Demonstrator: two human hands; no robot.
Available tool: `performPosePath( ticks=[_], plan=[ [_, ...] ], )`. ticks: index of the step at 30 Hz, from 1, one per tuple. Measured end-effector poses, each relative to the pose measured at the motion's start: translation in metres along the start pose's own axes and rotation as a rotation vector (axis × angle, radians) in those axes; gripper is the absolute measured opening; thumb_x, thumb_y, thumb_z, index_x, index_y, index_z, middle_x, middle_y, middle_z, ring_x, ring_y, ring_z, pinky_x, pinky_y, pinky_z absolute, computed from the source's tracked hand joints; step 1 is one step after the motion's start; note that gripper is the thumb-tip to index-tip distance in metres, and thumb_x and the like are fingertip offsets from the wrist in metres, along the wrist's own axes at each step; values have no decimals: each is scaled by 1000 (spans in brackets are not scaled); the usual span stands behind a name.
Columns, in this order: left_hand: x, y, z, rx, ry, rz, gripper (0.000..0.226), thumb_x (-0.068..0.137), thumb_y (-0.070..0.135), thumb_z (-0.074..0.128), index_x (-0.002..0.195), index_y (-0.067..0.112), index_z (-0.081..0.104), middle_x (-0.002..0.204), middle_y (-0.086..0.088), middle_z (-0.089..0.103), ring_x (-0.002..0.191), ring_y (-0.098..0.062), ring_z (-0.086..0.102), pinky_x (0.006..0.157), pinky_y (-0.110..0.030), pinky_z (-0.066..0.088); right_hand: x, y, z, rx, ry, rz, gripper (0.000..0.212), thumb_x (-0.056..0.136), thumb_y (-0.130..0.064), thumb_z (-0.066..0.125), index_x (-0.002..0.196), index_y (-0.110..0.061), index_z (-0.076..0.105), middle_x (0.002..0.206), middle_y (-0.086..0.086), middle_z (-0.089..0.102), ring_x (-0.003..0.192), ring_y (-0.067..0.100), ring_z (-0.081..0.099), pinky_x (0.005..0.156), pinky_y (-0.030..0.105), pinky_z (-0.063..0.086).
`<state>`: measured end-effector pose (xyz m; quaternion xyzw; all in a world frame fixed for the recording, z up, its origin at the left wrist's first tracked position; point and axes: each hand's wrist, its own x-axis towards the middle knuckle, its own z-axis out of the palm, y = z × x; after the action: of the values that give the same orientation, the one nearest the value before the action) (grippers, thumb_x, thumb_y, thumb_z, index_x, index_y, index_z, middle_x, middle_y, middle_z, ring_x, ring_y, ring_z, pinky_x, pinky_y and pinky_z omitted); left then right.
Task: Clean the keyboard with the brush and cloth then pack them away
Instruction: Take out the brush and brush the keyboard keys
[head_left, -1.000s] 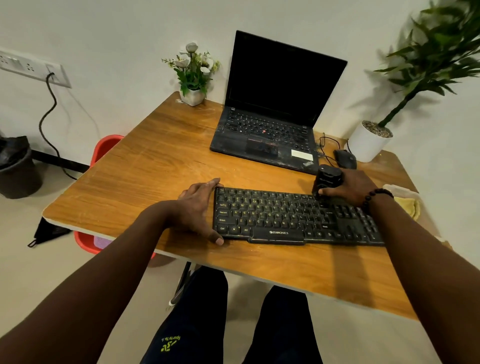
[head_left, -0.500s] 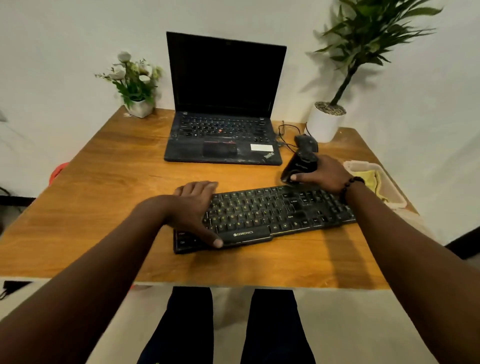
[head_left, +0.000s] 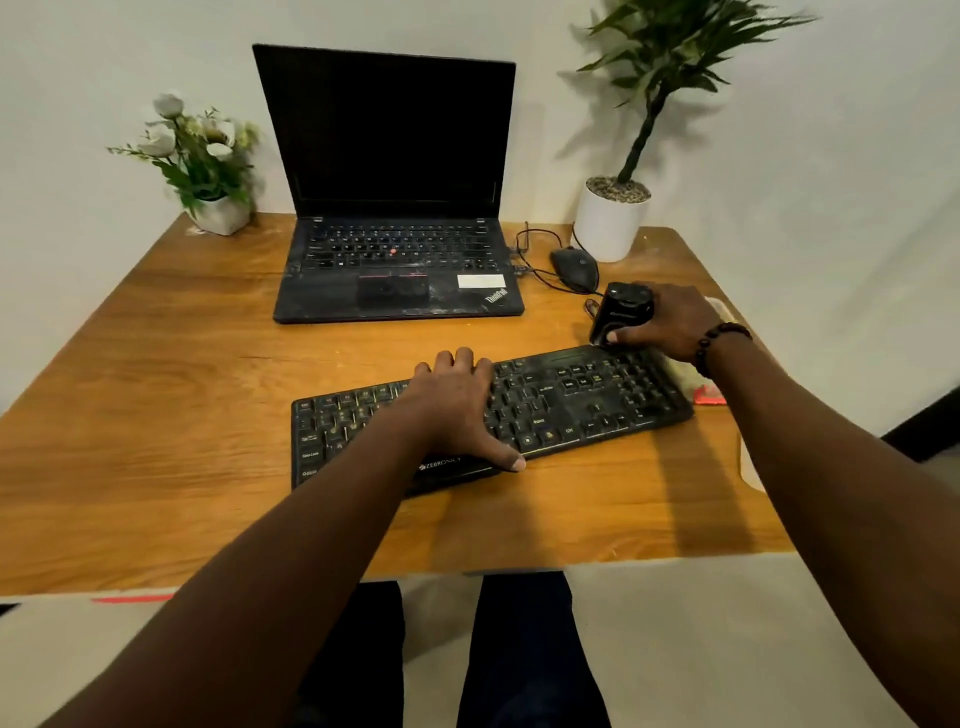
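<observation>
A left hand (head_left: 457, 410) lies flat, fingers straight, on the keyboard (head_left: 571, 405); the right hand (head_left: 670, 322) grips a black brush (head_left: 621, 312) at its far right corner on the bench (head_left: 182, 415).

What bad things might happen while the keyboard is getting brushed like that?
1. The keyboard lies askew and the left hand rests on its keys, so it may slide or keys get pressed.
2. The right hand holds the black brush close to the mouse and its cable; a wide sweep might snag them.
3. Brushed-off dust may land on the open laptop just behind.
</observation>
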<state>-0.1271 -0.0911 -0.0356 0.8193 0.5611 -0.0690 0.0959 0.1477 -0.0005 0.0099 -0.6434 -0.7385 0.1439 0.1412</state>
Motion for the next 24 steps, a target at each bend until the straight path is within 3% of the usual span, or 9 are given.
performPosePath(
  ticks=[11,17,24],
  plan=[
    [-2,-8,-1,65,-6,11,130,60,93,54,155,14,14,154,-12,25,138,-32,28,113,-48,29,-19,17,13,126,251,142,56,70,-36,80,119,-14,63,113,8,69,104,24,61,81,24,40],
    [-8,-22,0,78,-15,-11,133,58,95,51,156,14,11,156,-10,23,140,-32,27,114,-47,28,-18,3,20,48,267,175,56,70,-38,80,117,-14,61,110,9,69,101,26,63,83,34,50],
    [-10,-25,1,92,-6,-15,134,58,96,50,157,14,11,156,-10,24,140,-32,27,114,-47,28,-58,-4,33,21,348,331,49,74,-39,76,115,-19,60,103,7,69,96,28,63,75,39,54]
  ],
)
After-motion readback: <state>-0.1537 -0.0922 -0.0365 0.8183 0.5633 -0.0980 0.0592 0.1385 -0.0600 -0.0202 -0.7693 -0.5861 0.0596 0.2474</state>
